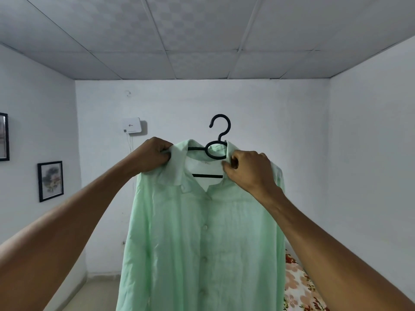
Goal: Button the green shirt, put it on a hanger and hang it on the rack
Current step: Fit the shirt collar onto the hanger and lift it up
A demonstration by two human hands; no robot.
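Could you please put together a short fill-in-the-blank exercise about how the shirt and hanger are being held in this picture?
1. The green shirt hangs on a hanger whose colour is ____.
2. The left hand and the right hand both grip the shirt at its ____.
3. The hanger's hook rests on ____; no rack is in view.
4. The framed picture hangs on the ____ wall.

Missing words: black; collar; nothing; left

Plain white walls (247, 104) and a tiled panel ceiling (202, 37). Two framed pictures (50, 181) on the left wall, white box (132, 125) mounted on the back wall. Floral bedding (298, 286) peeks in at bottom right.
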